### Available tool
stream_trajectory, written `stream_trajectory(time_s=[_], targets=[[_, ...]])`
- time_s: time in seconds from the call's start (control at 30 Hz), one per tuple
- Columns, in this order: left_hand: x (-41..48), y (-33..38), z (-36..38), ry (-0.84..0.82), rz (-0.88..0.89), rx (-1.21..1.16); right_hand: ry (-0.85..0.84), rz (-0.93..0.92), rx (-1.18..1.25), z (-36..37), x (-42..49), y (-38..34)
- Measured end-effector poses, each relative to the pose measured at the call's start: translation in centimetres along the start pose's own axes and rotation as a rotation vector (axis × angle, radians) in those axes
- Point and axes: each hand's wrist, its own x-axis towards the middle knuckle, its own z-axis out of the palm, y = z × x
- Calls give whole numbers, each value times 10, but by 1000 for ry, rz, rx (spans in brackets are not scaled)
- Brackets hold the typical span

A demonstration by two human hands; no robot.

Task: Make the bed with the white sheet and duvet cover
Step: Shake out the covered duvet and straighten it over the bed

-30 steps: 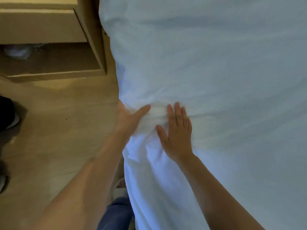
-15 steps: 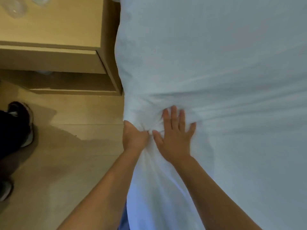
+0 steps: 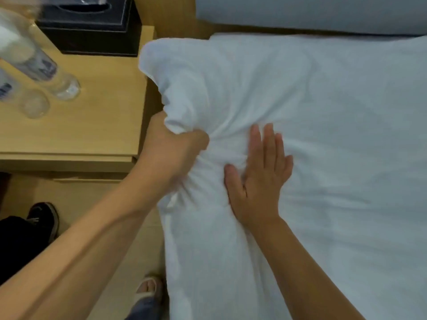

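Your left hand (image 3: 171, 151) is fisted on a bunch of the white duvet cover (image 3: 323, 135) at the bed's edge; your right hand (image 3: 258, 181) presses flat, fingers spread, just beside it.

Nightstand (image 3: 92, 135): clear bottles (image 3: 44, 68), black box (image 3: 92, 26)

Matt creased cloth sheet (image 3: 323, 135); smooth, seemingly wooden nightstand (image 3: 92, 130).

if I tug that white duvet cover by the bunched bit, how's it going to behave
Probably floppy: the duvet cover creases toward the left hand. Likely light, since one grip gathers it. It may slide unless the flat right hand pins it.
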Motion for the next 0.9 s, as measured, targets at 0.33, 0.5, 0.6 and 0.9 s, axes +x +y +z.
stream_trajectory(time_s=[0.33, 0.5, 0.6, 0.9], targets=[[136, -77, 8, 197, -183, 299, -65, -133, -294, 65, 75, 25], [201, -31, 48, -54, 344, 863, 14, 355, -279, 70, 163, 38], [222, -78, 54, -314, 508, 1215, -116, 418, -370, 104, 182, 33], [178, -70, 89, -259, 400, 1265, -105, 254, -83, 62, 153, 46]])
